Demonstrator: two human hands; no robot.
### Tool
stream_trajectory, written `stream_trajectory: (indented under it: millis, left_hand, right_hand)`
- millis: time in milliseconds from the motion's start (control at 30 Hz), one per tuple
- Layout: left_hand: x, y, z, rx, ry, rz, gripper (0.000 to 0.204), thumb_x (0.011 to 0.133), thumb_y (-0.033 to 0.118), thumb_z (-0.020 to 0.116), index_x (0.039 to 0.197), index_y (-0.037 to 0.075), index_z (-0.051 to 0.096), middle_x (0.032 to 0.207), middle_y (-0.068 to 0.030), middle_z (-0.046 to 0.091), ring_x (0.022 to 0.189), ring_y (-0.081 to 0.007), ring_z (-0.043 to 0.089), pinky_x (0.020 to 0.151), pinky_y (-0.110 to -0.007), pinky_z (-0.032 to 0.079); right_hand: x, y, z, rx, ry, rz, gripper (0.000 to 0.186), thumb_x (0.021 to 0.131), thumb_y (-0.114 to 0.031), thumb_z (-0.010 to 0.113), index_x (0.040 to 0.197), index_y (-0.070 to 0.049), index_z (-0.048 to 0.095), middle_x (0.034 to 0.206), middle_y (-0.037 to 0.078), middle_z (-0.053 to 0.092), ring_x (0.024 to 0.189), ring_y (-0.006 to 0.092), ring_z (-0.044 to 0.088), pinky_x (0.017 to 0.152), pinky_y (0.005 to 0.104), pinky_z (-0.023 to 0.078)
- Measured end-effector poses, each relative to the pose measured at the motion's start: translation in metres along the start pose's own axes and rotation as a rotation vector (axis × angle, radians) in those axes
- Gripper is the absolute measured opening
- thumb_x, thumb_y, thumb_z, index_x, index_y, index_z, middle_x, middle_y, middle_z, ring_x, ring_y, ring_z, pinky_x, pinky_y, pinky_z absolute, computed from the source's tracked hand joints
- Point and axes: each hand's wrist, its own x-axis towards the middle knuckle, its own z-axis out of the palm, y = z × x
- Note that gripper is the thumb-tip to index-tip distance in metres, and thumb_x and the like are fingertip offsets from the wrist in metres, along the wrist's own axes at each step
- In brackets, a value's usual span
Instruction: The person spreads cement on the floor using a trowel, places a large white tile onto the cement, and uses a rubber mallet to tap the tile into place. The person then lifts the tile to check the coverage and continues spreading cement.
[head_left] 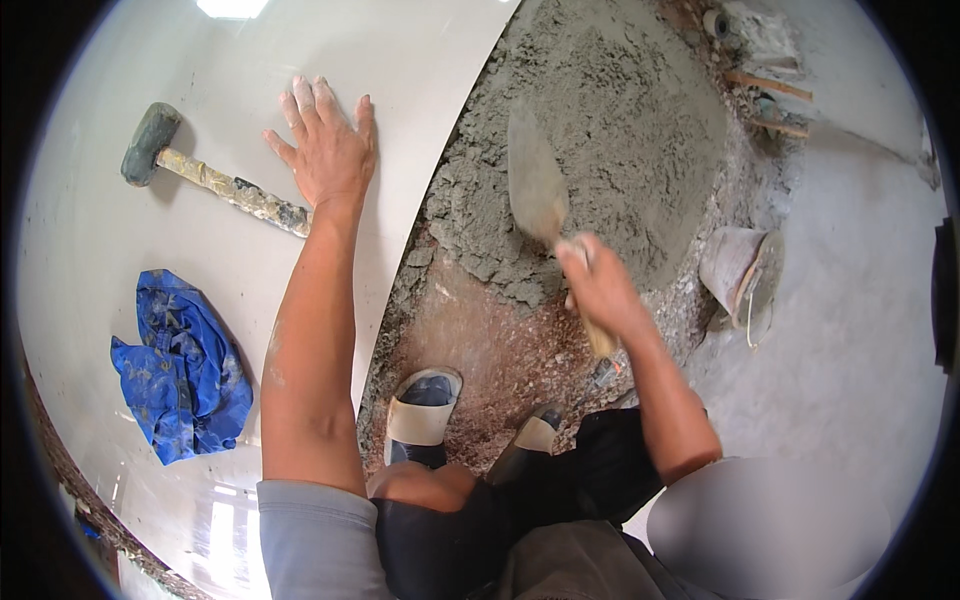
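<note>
My left hand (335, 150) lies flat on the pale glossy floor tile (400, 60), fingers spread, holding nothing. Just left of it rests a rubber mallet (215, 178) with a dark head and a worn, mortar-stained handle. In my right hand (605, 285) is the wooden handle of a trowel (537, 180), its tip pointing away from me. The trowel's blade is over the grey wet mortar (630, 130), partly blurred; whether it presses into the mortar I cannot tell. The mortar bed lies along the tile's right edge.
A crumpled blue cloth (185, 365) lies on the tile at the left. On the right, a mortar-smeared bucket (740, 270) leans on its side near wooden-handled tools (775, 105). My sandalled feet (425, 410) stand on the reddish rubble (480, 330) before the mortar.
</note>
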Motion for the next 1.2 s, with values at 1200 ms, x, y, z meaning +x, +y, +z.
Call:
stream_trajectory:
  millis: [1200]
  left_hand:
    - [0.001, 0.005, 0.002, 0.035, -0.003, -0.016, 0.063, 0.096, 0.05, 0.034, 0.143, 0.009, 0.032, 0.152, -0.0101, 0.024, 0.143, -0.0253, 0.014, 0.114, -0.057, 0.011]
  right_hand:
    - [0.136, -0.009, -0.105, -1.172, 0.454, -0.816, 0.027, 0.092, -0.033, 0.051, 0.078, -0.011, 0.053, 0.071, 0.009, 0.056, 0.062, 0.0257, 0.06, 0.055, 0.0394, 0.049]
